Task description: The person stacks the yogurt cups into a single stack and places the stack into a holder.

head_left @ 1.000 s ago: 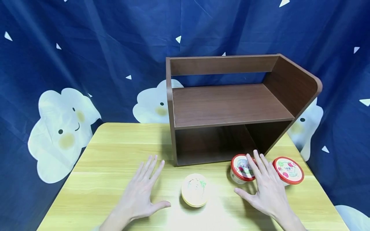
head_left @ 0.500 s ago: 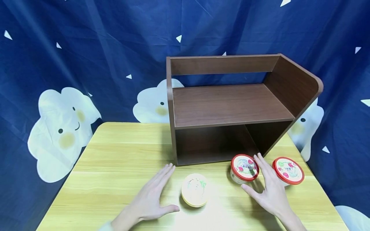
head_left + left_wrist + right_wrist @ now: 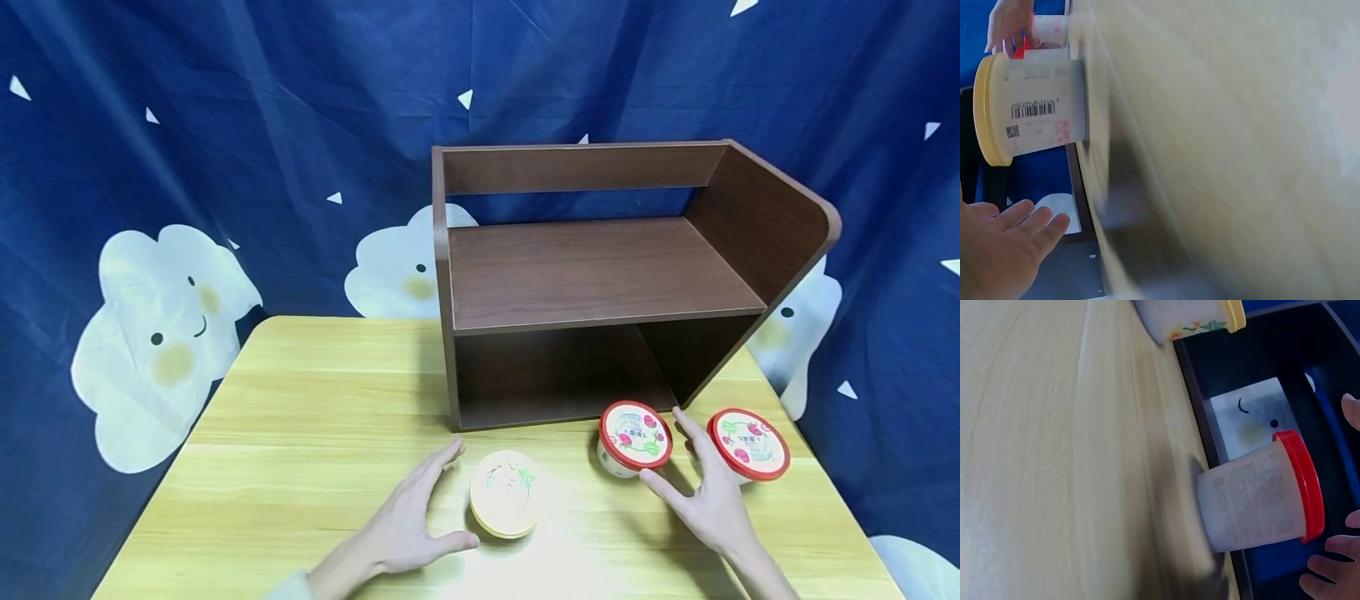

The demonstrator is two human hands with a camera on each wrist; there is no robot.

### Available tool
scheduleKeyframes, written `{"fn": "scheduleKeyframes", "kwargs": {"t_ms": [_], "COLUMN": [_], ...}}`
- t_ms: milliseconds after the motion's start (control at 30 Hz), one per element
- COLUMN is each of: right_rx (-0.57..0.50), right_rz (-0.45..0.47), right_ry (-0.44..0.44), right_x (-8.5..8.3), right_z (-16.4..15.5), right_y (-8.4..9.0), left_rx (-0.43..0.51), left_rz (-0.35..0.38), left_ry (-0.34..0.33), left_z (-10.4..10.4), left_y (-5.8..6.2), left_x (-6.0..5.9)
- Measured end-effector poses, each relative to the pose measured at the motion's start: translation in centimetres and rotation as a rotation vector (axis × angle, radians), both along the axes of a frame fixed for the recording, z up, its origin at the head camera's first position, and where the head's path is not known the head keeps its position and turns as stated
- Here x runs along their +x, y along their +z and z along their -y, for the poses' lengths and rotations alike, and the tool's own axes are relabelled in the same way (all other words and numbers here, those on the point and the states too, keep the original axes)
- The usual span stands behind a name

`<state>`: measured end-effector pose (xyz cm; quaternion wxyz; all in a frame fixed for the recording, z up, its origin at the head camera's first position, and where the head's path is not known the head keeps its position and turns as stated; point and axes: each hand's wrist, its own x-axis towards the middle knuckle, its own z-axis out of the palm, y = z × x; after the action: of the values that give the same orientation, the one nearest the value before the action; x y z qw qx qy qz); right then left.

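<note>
With twelve at the far side, we see the curtain (image 3: 285, 175) behind the table (image 3: 322, 383) and, on the table, the shelf (image 3: 600, 271) at one o'clock from the left tub (image 3: 504, 494). From that same tub we find the left hand (image 3: 405, 518) at nine, near it, and the middle tub (image 3: 634, 435) at two, before the shelf's right end. From the middle tub, we place the right tub (image 3: 748, 444) at three, the right hand (image 3: 711, 497) at four.
</note>
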<state>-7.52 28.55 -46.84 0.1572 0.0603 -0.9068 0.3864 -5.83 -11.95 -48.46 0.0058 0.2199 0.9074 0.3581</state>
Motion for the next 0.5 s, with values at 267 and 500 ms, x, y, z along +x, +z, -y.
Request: {"fn": "scheduleKeyframes", "kwargs": {"t_ms": [267,500], "right_rx": [-0.047,-0.087], "right_rz": [0.033,0.087], "right_ry": [-0.033,-0.012], "right_x": [-0.2,-0.6], "right_z": [-0.3,-0.7], "right_y": [-0.5,-1.6], "left_rx": [0.058,0.143], "left_rz": [-0.004,0.022], "left_ry": [-0.061,-0.142], "left_z": [-0.5,-0.9], "left_y": [-0.8,-1.1], "left_x": [-0.2,-0.5]}}
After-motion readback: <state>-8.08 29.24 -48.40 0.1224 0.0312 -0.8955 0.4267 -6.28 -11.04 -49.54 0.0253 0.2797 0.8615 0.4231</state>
